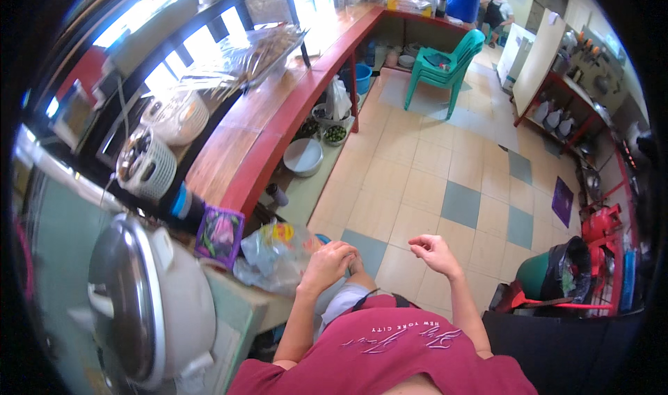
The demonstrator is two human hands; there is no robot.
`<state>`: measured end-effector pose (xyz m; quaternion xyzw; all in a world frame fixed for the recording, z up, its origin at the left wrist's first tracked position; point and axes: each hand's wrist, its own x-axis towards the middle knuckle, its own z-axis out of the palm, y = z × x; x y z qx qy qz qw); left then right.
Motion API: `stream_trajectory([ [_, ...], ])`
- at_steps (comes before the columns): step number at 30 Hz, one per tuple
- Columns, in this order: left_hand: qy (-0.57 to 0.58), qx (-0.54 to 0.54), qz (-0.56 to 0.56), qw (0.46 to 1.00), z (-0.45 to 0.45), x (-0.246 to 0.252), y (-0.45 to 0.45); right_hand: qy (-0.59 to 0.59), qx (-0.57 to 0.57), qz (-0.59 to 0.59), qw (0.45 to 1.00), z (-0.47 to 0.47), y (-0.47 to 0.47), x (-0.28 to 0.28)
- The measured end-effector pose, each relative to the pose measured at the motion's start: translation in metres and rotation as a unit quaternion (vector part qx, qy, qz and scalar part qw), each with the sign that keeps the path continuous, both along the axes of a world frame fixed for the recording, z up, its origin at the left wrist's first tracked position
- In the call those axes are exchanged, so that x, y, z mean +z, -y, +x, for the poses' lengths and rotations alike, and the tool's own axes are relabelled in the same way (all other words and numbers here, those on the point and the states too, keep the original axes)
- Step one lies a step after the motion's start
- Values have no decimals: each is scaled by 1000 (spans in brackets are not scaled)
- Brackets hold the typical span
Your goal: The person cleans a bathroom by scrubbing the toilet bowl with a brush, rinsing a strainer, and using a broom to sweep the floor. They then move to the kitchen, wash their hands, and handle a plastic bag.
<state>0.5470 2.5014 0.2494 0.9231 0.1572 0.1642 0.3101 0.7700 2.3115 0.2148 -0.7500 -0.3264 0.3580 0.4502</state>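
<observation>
My left hand hangs in front of me with its fingers curled downward. Its palm is hidden from this angle. Close beside it, a clear plastic bag with a yellow and red print bulges at the counter's end. My right hand is raised over the tiled floor, fingers loosely bent, and no object shows in it. To my left stands a large white rice cooker with a shiny metal lid. Between it and the bag is a purple-rimmed panel with a flower picture.
A red-edged wooden counter runs along the left, bearing a plastic-covered food tray and white baskets. Stacked green chairs stand ahead. At right are a lined bin, a red dustpan and shelving. A person sits far back.
</observation>
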Motion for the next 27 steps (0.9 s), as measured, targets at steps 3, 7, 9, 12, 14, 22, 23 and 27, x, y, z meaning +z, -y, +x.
stream_trajectory([
  [3,19,-33,9,999,47,11,-68,42,-27,-7,999,51,-53,24],
  [7,77,-42,38,995,120,41,-158,69,-41,20,997,125,-144,52],
  [9,80,-45,77,993,156,52,-196,92,-25,46,994,159,-190,51],
  [12,93,-35,70,993,206,58,-234,31,-21,65,997,209,-262,26],
  [14,93,-21,61,994,234,57,-255,-56,-28,69,996,246,-313,-3],
  [22,21,77,21,997,343,41,-333,-256,-61,-76,962,376,-542,-164],
  [23,9,85,21,996,358,41,-345,-271,-70,-81,957,382,-566,-182],
  [27,-15,109,19,994,415,32,-389,-293,-82,-132,943,409,-653,-235],
])
